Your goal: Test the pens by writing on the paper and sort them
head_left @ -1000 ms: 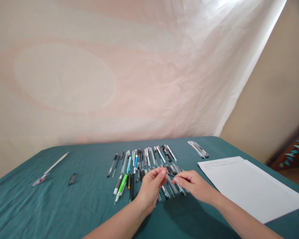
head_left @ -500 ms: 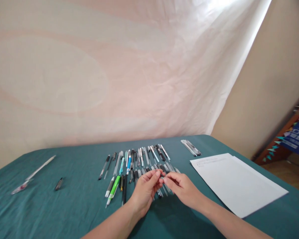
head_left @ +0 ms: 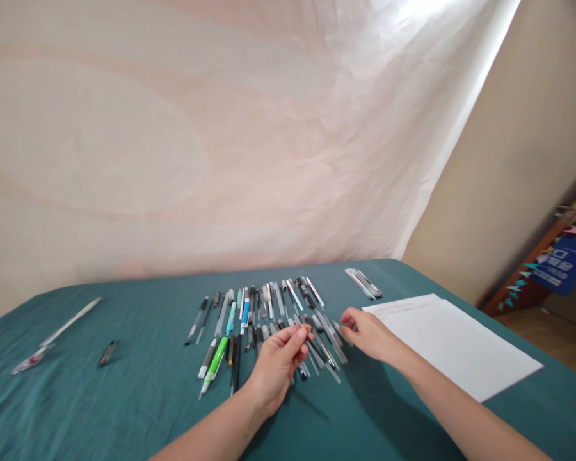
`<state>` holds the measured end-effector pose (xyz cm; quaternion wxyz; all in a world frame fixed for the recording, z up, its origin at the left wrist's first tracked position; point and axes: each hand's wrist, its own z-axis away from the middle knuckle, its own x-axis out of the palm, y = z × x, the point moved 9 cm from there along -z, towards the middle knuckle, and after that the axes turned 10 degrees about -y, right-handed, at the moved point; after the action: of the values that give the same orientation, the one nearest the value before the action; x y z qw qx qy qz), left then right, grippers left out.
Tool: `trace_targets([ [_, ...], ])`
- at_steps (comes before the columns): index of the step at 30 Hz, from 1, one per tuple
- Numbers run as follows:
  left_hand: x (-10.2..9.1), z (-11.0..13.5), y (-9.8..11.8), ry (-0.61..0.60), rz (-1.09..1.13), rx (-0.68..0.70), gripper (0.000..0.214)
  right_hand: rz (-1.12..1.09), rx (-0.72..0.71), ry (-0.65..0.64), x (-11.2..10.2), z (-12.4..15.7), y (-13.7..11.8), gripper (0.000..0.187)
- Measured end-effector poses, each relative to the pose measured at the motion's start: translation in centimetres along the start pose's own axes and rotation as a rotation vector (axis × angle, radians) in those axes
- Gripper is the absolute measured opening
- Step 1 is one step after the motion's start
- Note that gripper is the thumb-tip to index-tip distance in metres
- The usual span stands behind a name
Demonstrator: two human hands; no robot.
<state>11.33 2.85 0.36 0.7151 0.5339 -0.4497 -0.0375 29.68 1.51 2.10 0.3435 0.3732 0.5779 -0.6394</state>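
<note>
My left hand [head_left: 281,362] is closed in a pinch above the near rows of pens. A thin translucent pen refill [head_left: 329,370] slants down to the right from its fingertips, and a narrow shadow falls on the cloth below. To the right, my right hand [head_left: 370,334] has its fingers curved and apart, near a clear pen [head_left: 336,330] at the edge of the rows. Black, grey and clear pens lie under and around both hands. A green pen [head_left: 215,363] and a blue-and-white pen [head_left: 245,314] lie left of my left hand.
White sheets of paper [head_left: 454,349] lie on the right, beyond my right forearm. Behind them is a small group of clear pens [head_left: 363,283]. A short black pen part [head_left: 107,353] and a long white pen-like stick [head_left: 70,325] lie on the green cloth [head_left: 139,410] at left.
My right hand has parted from the left and moved right, towards the edge of the pen rows. My left hand has stayed nearly in place. The view has shifted slightly.
</note>
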Motion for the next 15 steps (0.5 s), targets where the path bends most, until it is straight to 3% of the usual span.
trace_targets([
  [5,-0.7,-0.2,-0.1,0.044,0.013,-0.008,0.025,-0.006,0.071,-0.045,1.0,-0.4,1.3,0.018],
  [10,-0.6,-0.1,-0.3,0.04,0.04,-0.031,0.025,-0.041,0.077,-0.009,-0.1,-0.5,1.4,0.014],
  [12,-0.1,0.1,-0.4,0.021,0.034,-0.053,0.025,-0.203,0.037,0.005,-0.9,-0.2,0.3,0.02],
  [15,0.7,0.5,-0.8,-0.015,-0.012,-0.093,0.025,-0.734,-0.055,0.009,-1.5,0.6,-2.3,0.028],
])
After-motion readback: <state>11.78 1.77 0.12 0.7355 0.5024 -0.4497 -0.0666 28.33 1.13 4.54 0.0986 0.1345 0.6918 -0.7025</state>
